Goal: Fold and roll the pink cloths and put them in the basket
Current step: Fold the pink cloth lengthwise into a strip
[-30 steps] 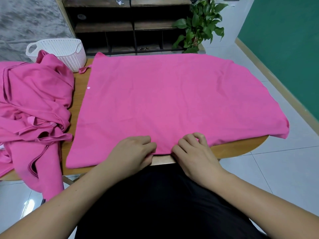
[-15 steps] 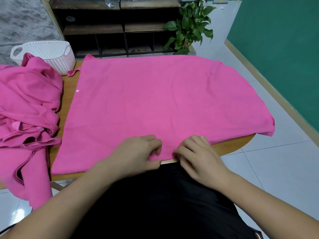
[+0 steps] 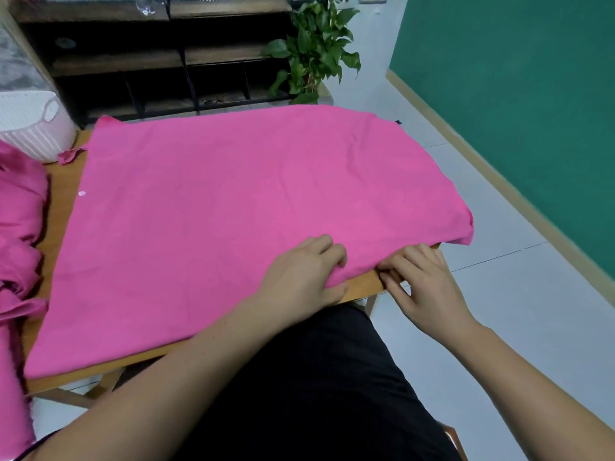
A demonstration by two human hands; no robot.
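Observation:
A large pink cloth (image 3: 233, 207) lies spread flat over the wooden table (image 3: 61, 184), its right end hanging past the table's edge. My left hand (image 3: 299, 277) grips the cloth's near hem, thumb under the fabric and fingers curled on top. Just to its right, my right hand (image 3: 422, 284) pinches the same hem at the table's near edge. A heap of other pink cloths (image 3: 18, 234) sits at the left edge of the view. The white plastic basket (image 3: 31, 126) stands at the far left of the table.
Behind the table stands a dark wooden shelf unit (image 3: 159, 61) with a green potted plant (image 3: 312, 51) beside it. White floor tiles (image 3: 499, 311) lie to the right, below a green wall (image 3: 515, 78). My dark-clothed lap fills the foreground.
Both hands have shifted right along the near hem, toward the cloth's right end. The view has swung right, pushing the heap and the basket to the left edge.

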